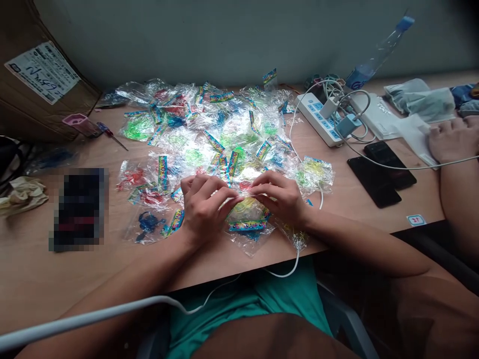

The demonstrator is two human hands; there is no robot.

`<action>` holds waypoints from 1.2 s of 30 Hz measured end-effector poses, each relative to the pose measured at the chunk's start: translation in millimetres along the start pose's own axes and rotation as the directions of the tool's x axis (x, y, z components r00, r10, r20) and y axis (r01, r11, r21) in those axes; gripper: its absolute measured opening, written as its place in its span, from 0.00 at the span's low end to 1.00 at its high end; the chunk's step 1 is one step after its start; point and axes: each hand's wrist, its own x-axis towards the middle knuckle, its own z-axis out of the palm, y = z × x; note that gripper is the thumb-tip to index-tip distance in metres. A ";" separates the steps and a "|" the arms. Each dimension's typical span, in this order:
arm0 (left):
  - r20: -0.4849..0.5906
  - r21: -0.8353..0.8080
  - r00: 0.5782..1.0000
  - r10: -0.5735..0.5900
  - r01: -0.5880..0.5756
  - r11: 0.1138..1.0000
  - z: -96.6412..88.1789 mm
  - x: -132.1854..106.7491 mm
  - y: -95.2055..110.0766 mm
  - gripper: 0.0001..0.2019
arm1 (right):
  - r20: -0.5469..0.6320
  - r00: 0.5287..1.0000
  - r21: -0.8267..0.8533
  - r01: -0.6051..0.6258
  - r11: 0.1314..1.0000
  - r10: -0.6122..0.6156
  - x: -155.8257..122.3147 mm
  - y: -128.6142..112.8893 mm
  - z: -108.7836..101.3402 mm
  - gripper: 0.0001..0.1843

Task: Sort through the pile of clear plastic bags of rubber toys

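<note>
My left hand [204, 207] and my right hand [280, 197] meet over a small clear plastic packet [247, 217] with a colourful header strip and a yellow-green toy inside. Both hands pinch its upper edge, fingers curled. The packet lies near the front edge of the wooden table [33, 279]. Behind it spreads a pile of similar clear packets [217, 129] holding green, red, blue and yellow toys.
A white power strip [318, 117] with plugged chargers and cables sits at the back right, beside two dark phones [381, 174]. Another person's hand [452, 139] rests at the far right. A cardboard box [37, 70] stands at the back left; a white cable [112, 311] crosses the front.
</note>
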 end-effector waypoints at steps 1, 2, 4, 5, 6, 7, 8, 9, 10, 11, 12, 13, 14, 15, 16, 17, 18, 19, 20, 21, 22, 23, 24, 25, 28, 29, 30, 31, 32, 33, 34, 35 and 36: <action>0.003 0.006 1.000 0.005 -0.005 1.000 -0.4 0.4 -1.0 0.10 | -0.003 1.000 -0.006 0.007 1.000 -0.007 1.1 0.3 -0.2 0.06; 0.005 0.013 1.000 0.012 -0.012 1.000 -0.7 0.8 -2.1 0.12 | -0.006 1.000 -0.013 0.011 1.000 -0.011 2.1 0.5 -0.3 0.06; 0.008 0.018 1.000 0.022 -0.022 1.000 -1.3 1.6 -4.1 0.14 | -0.012 1.000 -0.019 0.023 1.000 -0.023 4.1 1.0 -0.4 0.06; 0.008 0.016 1.000 0.025 -0.025 1.000 -1.5 1.9 -4.9 0.14 | -0.015 0.999 -0.016 0.029 0.999 -0.029 4.9 1.2 -0.2 0.06; 0.008 0.011 1.000 0.024 -0.024 1.000 -1.6 2.1 -5.5 0.15 | -0.020 0.999 -0.007 0.036 0.999 -0.036 5.4 1.4 0.1 0.06; 0.011 0.007 1.000 0.022 -0.022 1.000 -1.7 2.2 -6.0 0.16 | -0.025 0.999 0.005 0.045 0.999 -0.045 5.7 1.5 0.5 0.06; 0.012 0.005 1.000 0.022 -0.022 1.000 -1.7 2.3 -6.3 0.17 | -0.030 0.998 0.016 0.055 0.998 -0.055 5.8 1.7 0.9 0.06; 0.013 0.004 1.000 0.024 -0.024 1.000 -1.8 2.3 -6.5 0.18 | -0.037 0.997 0.027 0.064 0.998 -0.063 5.7 1.8 1.4 0.06; 0.013 0.006 1.000 0.028 -0.028 1.000 -1.9 2.2 -6.8 0.19 | -0.043 0.997 0.037 0.069 0.997 -0.068 5.3 2.0 1.8 0.06; 0.013 0.006 0.999 0.034 -0.034 0.999 -2.1 2.3 -7.1 0.19 | -0.049 0.996 0.050 0.073 0.996 -0.070 4.9 2.3 2.0 0.06; 0.014 0.004 0.999 0.040 -0.040 0.999 -2.5 2.3 -7.6 0.20 | -0.054 0.996 0.065 0.074 0.995 -0.070 4.5 2.6 2.0 0.07; 0.016 -0.001 0.999 0.044 -0.044 0.999 -3.2 2.3 -8.3 0.20 | -0.066 0.996 0.083 0.070 0.994 -0.065 4.1 3.2 1.7 0.07; 0.020 -0.009 0.999 0.045 -0.045 0.999 -4.0 2.4 -9.2 0.21 | -0.082 0.995 0.103 0.061 0.993 -0.053 4.0 3.9 0.9 0.07; 0.024 -0.019 0.999 0.042 -0.042 0.999 -5.0 2.4 -10.3 0.21 | -0.100 0.994 0.121 0.050 0.991 -0.038 4.1 4.8 -0.3 0.07; 0.028 -0.030 0.999 0.037 -0.036 0.999 -6.2 2.4 -11.4 0.22 | -0.118 0.993 0.132 0.036 0.991 -0.021 4.5 6.0 -1.9 0.08; 0.031 -0.041 0.999 0.032 -0.031 0.999 -7.3 2.3 -12.4 0.22 | -0.138 0.990 0.136 0.021 0.991 -0.002 5.3 7.4 -3.7 0.08; 0.030 -0.050 0.999 0.028 -0.026 0.998 -8.3 2.1 -13.0 0.21 | -0.159 0.987 0.134 0.003 0.991 0.018 6.4 9.0 -5.5 0.08; 0.030 -0.060 0.999 0.030 -0.028 0.998 -9.1 1.9 -13.2 0.21 | -0.182 0.983 0.130 -0.013 0.991 0.037 7.7 10.7 -7.3 0.08; 0.033 -0.069 0.999 0.041 -0.038 0.997 -9.6 1.5 -12.7 0.20 | -0.205 0.977 0.127 -0.029 0.992 0.055 9.0 12.6 -8.7 0.08; 0.042 -0.079 0.997 0.063 -0.060 0.995 -9.8 1.1 -11.7 0.20 | -0.229 0.971 0.127 -0.044 0.991 0.072 10.2 14.5 -9.6 0.08; 0.058 -0.090 0.994 0.097 -0.091 0.992 -9.4 0.5 -10.1 0.18 | -0.252 0.964 0.132 -0.058 0.990 0.090 11.0 16.4 -10.1 0.08; 0.078 -0.102 0.988 0.134 -0.126 0.987 -8.7 -0.3 -8.1 0.17 | -0.267 0.957 0.142 -0.075 0.987 0.111 11.5 18.5 -10.0 0.08; 0.106 -0.117 0.981 0.165 -0.153 0.981 -7.5 -1.3 -6.0 0.14 | -0.277 0.952 0.156 -0.093 0.983 0.134 11.5 20.7 -9.5 0.08; 0.134 -0.139 0.974 0.181 -0.162 0.977 -6.0 -2.5 -4.1 0.13 | -0.281 0.945 0.174 -0.119 0.978 0.165 11.1 23.0 -8.8 0.08; 0.181 -0.213 0.972 0.150 -0.110 0.971 -0.2 -6.9 -1.5 0.36 | -0.290 0.914 0.226 -0.223 0.948 0.284 8.8 30.9 -6.5 0.15; 0.195 -0.232 0.971 0.140 -0.093 0.968 1.6 -8.5 -1.9 0.44 | -0.301 0.901 0.232 -0.248 0.941 0.312 8.2 33.6 -6.2 0.18; 0.216 -0.242 0.966 0.139 -0.084 0.967 3.3 -10.0 -2.8 0.50 | -0.319 0.889 0.229 -0.265 0.937 0.329 7.8 36.1 -6.2 0.20; 0.242 -0.238 0.960 0.141 -0.082 0.968 4.8 -11.4 -4.0 0.54 | -0.340 0.879 0.221 -0.270 0.937 0.334 7.5 38.5 -6.4 0.21; 0.274 -0.219 0.952 0.138 -0.078 0.973 6.1 -12.5 -5.1 0.56 | -0.360 0.874 0.215 -0.265 0.940 0.328 7.5 40.5 -6.8 0.21; 0.300 -0.190 0.946 0.123 -0.067 0.980 7.4 -13.3 -6.1 0.56 | -0.369 0.872 0.214 -0.255 0.943 0.320 7.6 42.1 -7.3 0.20; 0.314 -0.153 0.944 0.097 -0.051 0.987 8.5 -13.7 -6.7 0.56 | -0.368 0.876 0.220 -0.245 0.944 0.313 7.8 43.3 -7.8 0.20; 0.313 -0.112 0.947 0.064 -0.030 0.993 9.6 -13.7 -6.9 0.55 | -0.358 0.882 0.226 -0.236 0.945 0.306 8.0 44.1 -8.3 0.19; 0.301 -0.071 0.953 0.032 -0.011 0.997 10.7 -13.3 -6.6 0.54 | -0.344 0.890 0.227 -0.231 0.946 0.300 8.1 44.5 -8.7 0.18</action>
